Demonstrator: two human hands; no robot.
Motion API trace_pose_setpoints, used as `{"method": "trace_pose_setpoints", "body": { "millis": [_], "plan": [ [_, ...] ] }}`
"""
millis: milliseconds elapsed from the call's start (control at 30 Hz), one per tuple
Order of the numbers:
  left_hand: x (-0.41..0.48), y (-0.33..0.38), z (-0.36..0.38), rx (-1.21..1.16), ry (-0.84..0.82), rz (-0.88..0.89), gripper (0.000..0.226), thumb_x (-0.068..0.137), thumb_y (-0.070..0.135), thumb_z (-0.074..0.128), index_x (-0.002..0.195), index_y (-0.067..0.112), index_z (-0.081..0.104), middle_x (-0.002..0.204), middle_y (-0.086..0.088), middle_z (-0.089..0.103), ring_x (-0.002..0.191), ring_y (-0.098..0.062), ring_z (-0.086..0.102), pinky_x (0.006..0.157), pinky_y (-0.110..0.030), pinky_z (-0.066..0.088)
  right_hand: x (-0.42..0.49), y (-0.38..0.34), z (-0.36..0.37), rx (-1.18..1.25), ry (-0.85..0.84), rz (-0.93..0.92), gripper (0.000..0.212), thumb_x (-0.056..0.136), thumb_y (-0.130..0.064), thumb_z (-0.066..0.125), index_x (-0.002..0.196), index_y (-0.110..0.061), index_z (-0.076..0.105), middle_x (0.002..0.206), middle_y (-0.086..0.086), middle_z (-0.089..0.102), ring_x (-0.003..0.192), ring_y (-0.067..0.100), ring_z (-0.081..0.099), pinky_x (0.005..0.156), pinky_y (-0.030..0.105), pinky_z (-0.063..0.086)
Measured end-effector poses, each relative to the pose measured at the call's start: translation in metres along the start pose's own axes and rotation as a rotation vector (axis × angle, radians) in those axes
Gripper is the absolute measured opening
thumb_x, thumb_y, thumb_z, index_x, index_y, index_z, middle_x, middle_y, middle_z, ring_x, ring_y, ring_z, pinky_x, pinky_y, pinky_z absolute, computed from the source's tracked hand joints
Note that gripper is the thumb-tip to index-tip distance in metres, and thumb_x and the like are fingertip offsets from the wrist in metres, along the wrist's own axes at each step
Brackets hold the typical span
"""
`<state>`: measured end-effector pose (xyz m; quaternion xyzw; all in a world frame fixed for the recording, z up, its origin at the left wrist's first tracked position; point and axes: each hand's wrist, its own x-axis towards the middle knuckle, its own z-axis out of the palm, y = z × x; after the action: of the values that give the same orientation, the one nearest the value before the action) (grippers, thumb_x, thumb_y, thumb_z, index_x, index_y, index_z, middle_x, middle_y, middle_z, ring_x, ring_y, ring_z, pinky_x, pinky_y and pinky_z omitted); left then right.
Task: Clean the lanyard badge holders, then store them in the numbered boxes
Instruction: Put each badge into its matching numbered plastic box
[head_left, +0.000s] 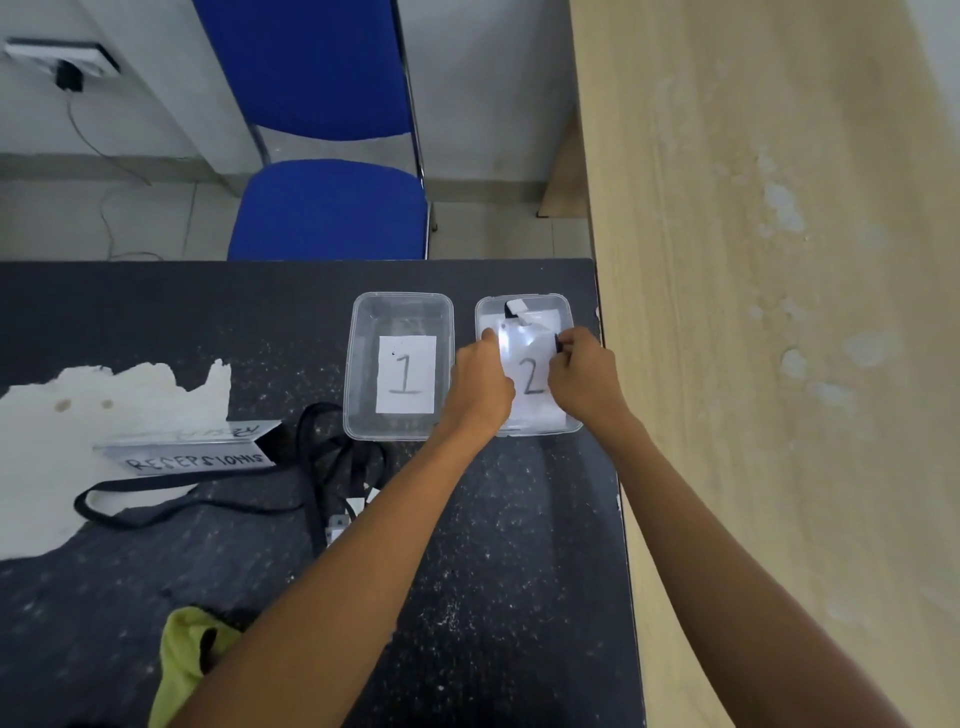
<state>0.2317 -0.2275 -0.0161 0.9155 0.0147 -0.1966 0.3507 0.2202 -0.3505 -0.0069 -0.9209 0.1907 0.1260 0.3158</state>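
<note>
Centre right, left hand (480, 382) and right hand (584, 374) pinch the badge holder (524, 340) over box 2 (540, 297); snagging its rim could tip it.

Head view: high, looking forward-down, near dark table (519, 519).

The left hand (480, 387) and right hand (584, 379) hide most of their grip on the glare-whitened badge holder (524, 340) and much of box 2 (540, 297) — the yellow cloth (182, 654) runs off the bottom edge.
</note>
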Motion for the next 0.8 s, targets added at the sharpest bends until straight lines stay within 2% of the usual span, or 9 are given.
{"method": "trace_pose_setpoints", "body": {
  "millis": [33,133,200,267,367,433,500,633,800],
  "plan": [
    [0.001,0.000,-0.001,0.010,0.010,0.023,0.029,0.084,-0.005,0.061,0.111,0.002,0.055,0.103,-0.015,0.061,0.092,-0.029,0.062,0.074,-0.037,0.056,0.000,0.000,0.001,-0.052,0.006,-0.028,0.024,0.092,0.001,0.038,0.106,0.002,0.058,0.096,0.008,0.062,0.074,0.020,0.050,0.050,0.007,0.033],
    [-0.001,0.004,-0.001,0.059,0.032,0.075,0.038,0.087,0.001,0.062,0.123,0.004,0.052,0.111,-0.013,0.051,0.091,-0.024,0.057,0.079,-0.031,0.051,-0.005,0.002,0.007,-0.213,0.024,-0.097,0.020,0.088,0.005,0.041,0.091,0.003,0.061,0.094,0.018,0.062,0.071,0.023,0.048,0.061,0.028,0.038],
    [-0.003,0.005,0.001,0.113,0.021,0.073,0.044,0.088,0.004,0.063,0.129,0.005,0.047,0.115,-0.013,0.046,0.092,-0.026,0.058,0.080,-0.032,0.051,-0.008,0.004,0.009,-0.246,0.042,-0.146,0.019,0.086,0.007,0.046,0.095,0.005,0.063,0.104,0.020,0.057,0.082,0.027,0.050,0.066,0.034,0.043],
    [-0.005,0.003,0.002,0.135,0.018,0.060,0.057,0.088,0.004,0.064,0.138,0.004,0.038,0.118,-0.015,0.052,0.098,-0.030,0.060,0.082,-0.037,0.054,-0.011,0.006,0.011,-0.296,0.072,-0.171,0.025,0.086,0.006,0.052,0.108,0.004,0.065,0.116,0.019,0.051,0.103,0.031,0.048,0.081,0.036,0.047],
    [-0.006,0.002,0.002,0.142,0.071,0.086,0.048,0.087,0.003,0.064,0.130,0.006,0.044,0.106,-0.014,0.064,0.091,-0.030,0.065,0.073,-0.042,0.056,-0.015,0.011,0.014,-0.406,0.210,-0.137,0.028,0.083,-0.001,0.060,0.110,-0.009,0.066,0.117,0.011,0.048,0.105,0.030,0.044,0.083,0.034,0.036],
    [-0.008,0.002,0.000,0.195,0.085,0.101,0.036,0.087,0.003,0.063,0.121,0.004,0.052,0.106,-0.013,0.064,0.090,-0.029,0.065,0.071,-0.037,0.055,-0.017,0.013,0.014,-0.313,0.225,-0.078,0.033,0.082,-0.003,0.061,0.115,-0.008,0.058,0.121,0.013,0.045,0.107,0.031,0.043,0.084,0.035,0.038],
    [-0.009,0.002,-0.001,0.256,0.044,0.099,0.030,0.088,0.001,0.059,0.118,0.002,0.056,0.112,-0.015,0.060,0.090,-0.029,0.064,0.069,-0.032,0.051,-0.018,0.016,0.014,-0.204,0.157,-0.060,0.040,0.084,-0.004,0.059,0.123,-0.006,0.050,0.128,0.014,0.041,0.114,0.031,0.040,0.089,0.036,0.041],
    [-0.010,0.013,-0.004,0.348,-0.090,0.072,0.031,0.091,0.008,0.056,0.121,0.001,0.052,0.125,-0.015,0.051,0.098,-0.033,0.061,0.067,-0.032,0.040,-0.022,0.020,0.013,-0.142,0.150,-0.082,0.042,0.086,-0.008,0.057,0.126,-0.006,0.047,0.130,0.013,0.041,0.115,0.030,0.042,0.091,0.036,0.041],
    [-0.026,0.019,-0.020,0.246,-0.006,0.068,0.035,0.094,0.025,0.054,0.126,0.012,0.053,0.114,-0.009,0.065,0.098,-0.031,0.063,0.076,-0.039,0.050,-0.046,0.011,0.017,0.026,0.251,-0.142,0.037,0.085,-0.009,0.062,0.120,-0.003,0.050,0.129,0.015,0.039,0.115,0.029,0.045,0.094,0.034,0.044]
  ]
}}
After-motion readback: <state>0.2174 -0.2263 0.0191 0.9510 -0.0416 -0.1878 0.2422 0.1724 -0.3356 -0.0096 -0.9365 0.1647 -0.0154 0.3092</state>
